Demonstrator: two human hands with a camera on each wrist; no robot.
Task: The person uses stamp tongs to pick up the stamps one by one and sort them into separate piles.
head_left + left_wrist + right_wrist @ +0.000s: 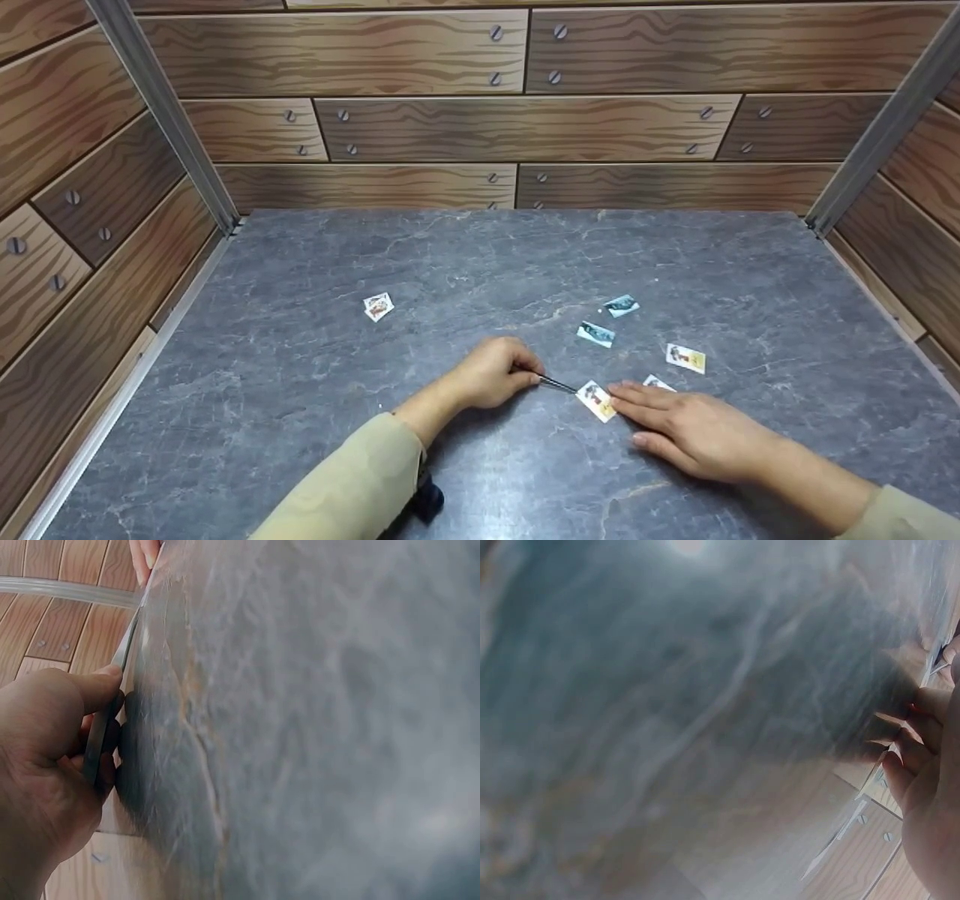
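Observation:
My left hand [499, 373] pinches a pair of slim metal tweezers [556, 385] between thumb and fingers. Their tips meet the left corner of a small white picture card [596, 401] with a dark, red and yellow print. From the other side my right hand [701, 435] lies low over the table with straight fingers, the fingertips touching the card's right edge. In the left wrist view the tweezers [112, 690] slant up from the fingers toward the other hand. The right wrist view shows the right hand [930, 772] at its edge, the card hard to make out.
Behind the right fingers a similar card [658, 383] is partly hidden; another [686, 358] lies farther right. Two teal cards [596, 334] [622, 305] lie beyond. Overlapping cards [378, 307] sit at the left. The grey marbled table [300, 412] has wood-patterned walls [420, 127] around it.

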